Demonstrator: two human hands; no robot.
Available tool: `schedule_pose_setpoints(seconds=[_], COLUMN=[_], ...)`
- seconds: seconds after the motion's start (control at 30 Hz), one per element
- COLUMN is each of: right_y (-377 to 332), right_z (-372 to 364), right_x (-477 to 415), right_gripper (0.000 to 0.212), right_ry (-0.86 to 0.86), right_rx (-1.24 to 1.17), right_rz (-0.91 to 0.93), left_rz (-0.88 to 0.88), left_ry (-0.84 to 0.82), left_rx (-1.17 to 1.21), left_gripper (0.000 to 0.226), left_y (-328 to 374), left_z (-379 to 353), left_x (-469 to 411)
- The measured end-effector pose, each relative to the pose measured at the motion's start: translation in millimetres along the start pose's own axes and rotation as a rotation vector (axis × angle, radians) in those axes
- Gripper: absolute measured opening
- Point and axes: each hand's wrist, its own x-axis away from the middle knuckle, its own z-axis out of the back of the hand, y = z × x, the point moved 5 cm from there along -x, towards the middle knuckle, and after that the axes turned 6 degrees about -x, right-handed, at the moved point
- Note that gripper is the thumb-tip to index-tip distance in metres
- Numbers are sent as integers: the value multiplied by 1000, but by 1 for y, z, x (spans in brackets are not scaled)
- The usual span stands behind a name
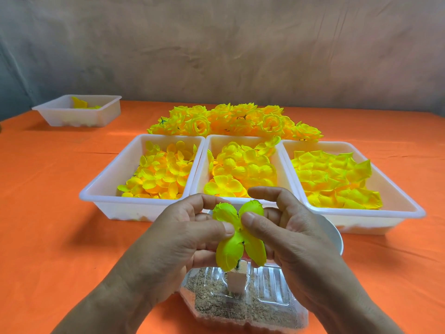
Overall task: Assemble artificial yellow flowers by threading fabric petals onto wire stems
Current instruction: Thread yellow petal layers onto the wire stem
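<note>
Fingers of left hand and right hand pinching four-lobed yellow petal between thumbs and fingertips.

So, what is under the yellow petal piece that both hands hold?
A clear plastic tray of brown grains, with a small white block standing in it. A dark stem rises from the block; the petal piece covers its top.

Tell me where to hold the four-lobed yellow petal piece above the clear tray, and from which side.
Pinch the petal piece near its centre, where the four lobes meet, coming from both sides, thumb in front, fingers behind, as the left hand and right hand do. The lobes look floppy, and a grip by the stem probably steers best.
</note>
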Motion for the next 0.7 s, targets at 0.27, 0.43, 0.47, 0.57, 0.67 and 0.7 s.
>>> schedule_pose_setpoints(seconds=[0.27,0.43,0.47,0.57,0.67,0.7], right_y=[9,22,24,29,30,30], right_z=[5,17,19,21,21,21], right_x=[0,2,2,3,3,3], right_gripper=[41,26,25,22,21,21], right_ry=[-16,21,26,10,9,8], right_rx=[35,247,296,411,436,433], right_rz=[-54,-89,-85,-69,-53,-52], left_rz=[57,94,98,103,101,103], left_ry=[-17,21,22,12,11,10], left_rx=[-9,-143,-164,-206,-232,-239], left_gripper=[33,42,42,40,38,38], left_y=[-15,-29,-31,-33,-31,-31], left_z=[2,2,2,2,2,2], left_x=[-3,-5,-5,-6,-8,-8])
